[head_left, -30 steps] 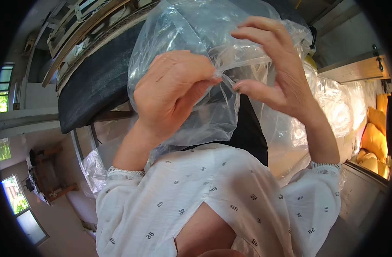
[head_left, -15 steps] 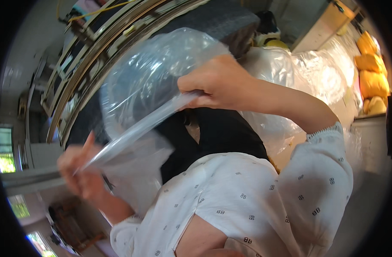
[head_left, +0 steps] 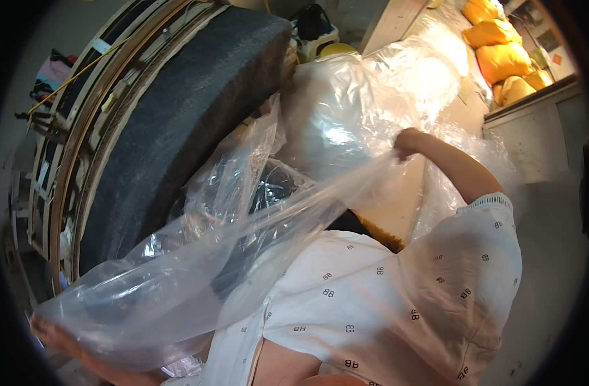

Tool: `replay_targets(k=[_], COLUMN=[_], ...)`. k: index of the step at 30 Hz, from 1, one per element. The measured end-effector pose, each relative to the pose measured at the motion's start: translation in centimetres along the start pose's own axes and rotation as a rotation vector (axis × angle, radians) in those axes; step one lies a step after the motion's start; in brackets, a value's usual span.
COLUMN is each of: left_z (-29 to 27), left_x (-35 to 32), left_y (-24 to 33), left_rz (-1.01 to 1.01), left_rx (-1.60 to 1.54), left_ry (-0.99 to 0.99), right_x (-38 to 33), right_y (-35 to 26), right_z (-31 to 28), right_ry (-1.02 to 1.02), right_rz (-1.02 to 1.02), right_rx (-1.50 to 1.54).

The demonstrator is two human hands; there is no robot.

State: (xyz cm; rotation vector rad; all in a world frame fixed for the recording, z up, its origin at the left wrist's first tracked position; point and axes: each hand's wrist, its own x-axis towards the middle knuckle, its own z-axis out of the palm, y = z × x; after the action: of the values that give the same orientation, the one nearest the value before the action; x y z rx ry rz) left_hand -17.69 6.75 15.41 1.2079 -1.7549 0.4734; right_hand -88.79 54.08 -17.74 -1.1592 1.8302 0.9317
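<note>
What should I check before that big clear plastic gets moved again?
1. Right hand gripping the clear plastic: ok, its fingers are closed on one end.
2. Left hand at the other end: ok.
3. Plastic spread between both hands: ok.
4. Plastic smooth: not ok, it is creased.
5. Plastic free of tears: cannot tell.
6. Plastic off the dark covered surface: cannot tell, they overlap in view.

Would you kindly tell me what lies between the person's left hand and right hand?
In the head view, clear plastic film stretches from the left hand to the right hand, spread wide toward the left and drawn narrow at the right.
</note>
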Motion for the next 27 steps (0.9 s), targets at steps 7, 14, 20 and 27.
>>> replay_targets(k=[7, 14, 20, 27], left_z=[18.9, 22.5, 13.4, 3.8], left_x=[-10.4, -12.1, -17.2, -18.9], left_y=[-9.1, -27.1, -28.2, -34.7], left_rz=[-0.078, -0.304, -0.452, -0.465], left_rx=[-0.047, 0.24, 0.168, 0.498], left_ry=[-0.396, -0.386, -0.442, -0.528], right_x=[-14.3, -16.1, -13.4, 5.4], right_y=[16.6, 23.9, -1.1, -4.4], right_z=[16.7, -21.0, -42.4, -38.3], right_ry=[-0.067, 1.58, 2.422, 1.315], right_rz=[0.719, 0.616, -0.458, -0.368], right_rx=[-0.104, 0.871, 0.393, 0.556])
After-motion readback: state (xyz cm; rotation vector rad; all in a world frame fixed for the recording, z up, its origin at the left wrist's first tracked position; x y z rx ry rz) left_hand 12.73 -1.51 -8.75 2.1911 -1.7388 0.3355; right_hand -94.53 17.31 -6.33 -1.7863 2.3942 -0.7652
